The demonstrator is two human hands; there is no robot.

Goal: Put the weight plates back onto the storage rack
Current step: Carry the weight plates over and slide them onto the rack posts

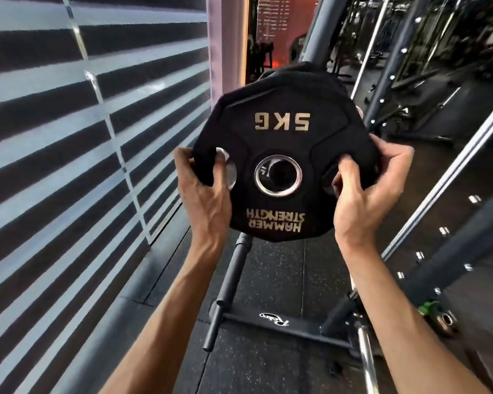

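Observation:
A black 5 kg weight plate (282, 155) with gold lettering, seen upside down, is held upright in front of me at chest height. My left hand (202, 191) grips its left grip slot. My right hand (365, 189) grips its right grip slot and edge. The plate's steel-ringed centre hole (278, 174) lines up with a dark peg end seen through it. Another black plate (305, 73) sits directly behind it, mostly hidden. The rack's grey upright (319, 29) rises behind the plates.
A window with striped blinds (83, 137) runs along the left. On the rubber floor below lies the rack's base frame (271, 325) with a horizontal peg (234, 268). Steel rods and a perforated rack post (453, 251) stand to the right.

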